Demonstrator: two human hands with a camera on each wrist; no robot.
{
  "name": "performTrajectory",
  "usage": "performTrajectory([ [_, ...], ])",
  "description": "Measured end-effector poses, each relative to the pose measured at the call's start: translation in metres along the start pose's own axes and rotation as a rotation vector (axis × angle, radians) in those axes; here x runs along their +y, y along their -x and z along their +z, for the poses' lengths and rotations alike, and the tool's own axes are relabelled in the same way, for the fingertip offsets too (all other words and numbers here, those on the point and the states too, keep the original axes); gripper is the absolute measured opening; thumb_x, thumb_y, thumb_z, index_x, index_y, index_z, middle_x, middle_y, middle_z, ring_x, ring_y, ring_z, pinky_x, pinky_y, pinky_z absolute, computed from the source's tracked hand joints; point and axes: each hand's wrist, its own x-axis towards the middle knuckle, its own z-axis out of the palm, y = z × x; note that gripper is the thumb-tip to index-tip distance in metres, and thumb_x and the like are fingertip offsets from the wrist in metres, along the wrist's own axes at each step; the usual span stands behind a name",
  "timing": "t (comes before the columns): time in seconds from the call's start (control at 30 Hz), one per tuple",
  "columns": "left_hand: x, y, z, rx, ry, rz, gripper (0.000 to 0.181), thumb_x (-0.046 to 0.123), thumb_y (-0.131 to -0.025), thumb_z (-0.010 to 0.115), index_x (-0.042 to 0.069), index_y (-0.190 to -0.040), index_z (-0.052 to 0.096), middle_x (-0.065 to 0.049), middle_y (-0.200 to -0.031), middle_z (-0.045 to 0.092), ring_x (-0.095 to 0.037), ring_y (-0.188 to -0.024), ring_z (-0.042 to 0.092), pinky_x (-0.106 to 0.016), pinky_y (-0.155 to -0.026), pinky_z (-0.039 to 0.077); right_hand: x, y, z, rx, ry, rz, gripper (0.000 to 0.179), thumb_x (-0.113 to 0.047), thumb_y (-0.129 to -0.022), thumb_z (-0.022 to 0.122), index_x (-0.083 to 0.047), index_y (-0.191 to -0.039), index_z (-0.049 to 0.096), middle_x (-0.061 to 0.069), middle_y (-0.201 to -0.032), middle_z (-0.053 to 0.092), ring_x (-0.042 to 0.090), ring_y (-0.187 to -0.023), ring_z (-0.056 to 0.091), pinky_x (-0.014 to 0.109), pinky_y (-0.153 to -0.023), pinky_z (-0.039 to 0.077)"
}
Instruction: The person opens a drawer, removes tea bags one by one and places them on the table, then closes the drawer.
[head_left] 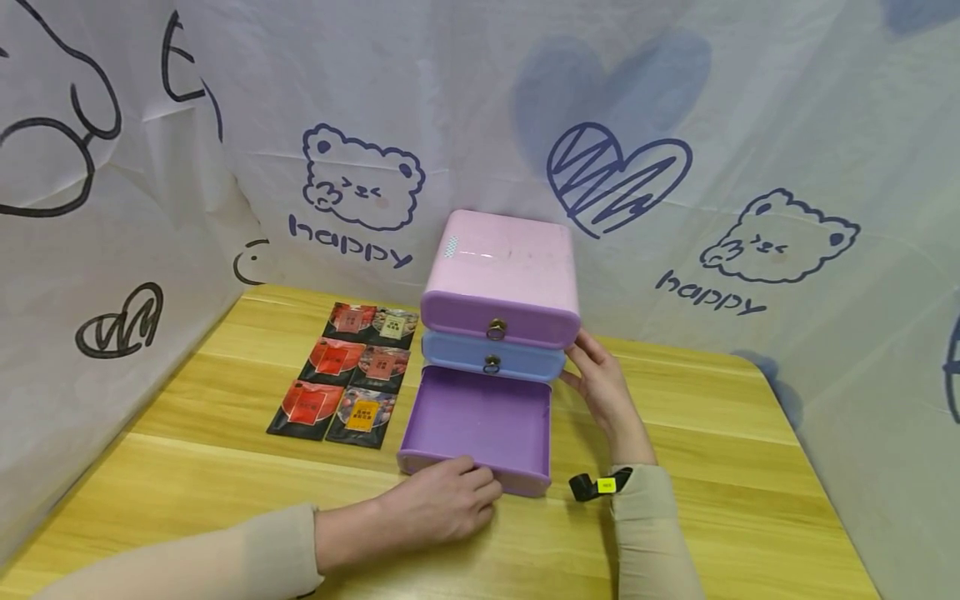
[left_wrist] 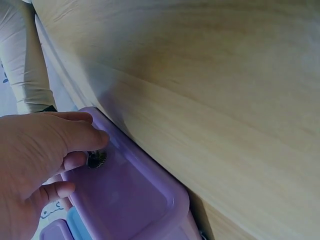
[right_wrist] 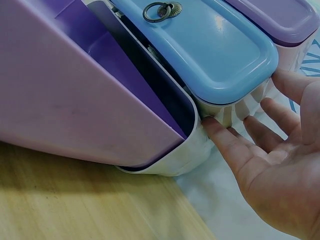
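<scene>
A small three-tier drawer unit [head_left: 501, 254], pink on top, stands on the table with its bottom purple drawer [head_left: 483, 425] pulled out and its bare floor showing. My left hand [head_left: 438, 504] is at that drawer's front. In the left wrist view its curled fingers hold the round metal pull [left_wrist: 96, 159], which they partly cover. On the unit's right side, the fingertips of my right hand [head_left: 603, 387] rest against the casing by the blue middle drawer [head_left: 491, 357]. The right fingers [right_wrist: 227, 142] are spread and relaxed. The purple top drawer [head_left: 498, 321] and the blue one are closed.
Several black-and-red packets [head_left: 330, 358] lie in two columns left of the unit. Behind it hangs a white cloth [head_left: 480, 108] with bear and heart drawings. The wooden table [head_left: 720, 433] extends to both sides. A black strap device [head_left: 596, 485] sits at my right wrist.
</scene>
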Motion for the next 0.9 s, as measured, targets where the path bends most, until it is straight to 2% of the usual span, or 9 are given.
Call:
performTrajectory([
  [0.57,-0.0048,0.0018,-0.0097,-0.043,0.086,-0.011,0.008,0.025,-0.097,0.064,0.026,-0.097,0.071,0.006,-0.099,0.059,-0.008,-0.087,0.052,-0.014,-0.062,0.044,-0.001,0.0006,0.0005,0.01,-0.02,0.004,0.056,-0.022,-0.109,0.055,-0.011,-0.162,0.038,0.008,-0.166,0.037,0.024,-0.15,0.038,0.03,-0.101,0.055],
  [0.9,-0.007,0.0013,-0.0071,-0.013,0.109,-0.013,0.007,0.023,-0.095,0.065,0.024,-0.095,0.071,0.006,-0.097,0.06,-0.008,-0.085,0.052,-0.015,-0.06,0.043,-0.0015,0.0011,0.0009,0.009,-0.009,-0.004,0.056,-0.023,-0.109,0.054,-0.01,-0.161,0.038,0.009,-0.166,0.037,0.025,-0.15,0.038,0.031,-0.102,0.055],
])
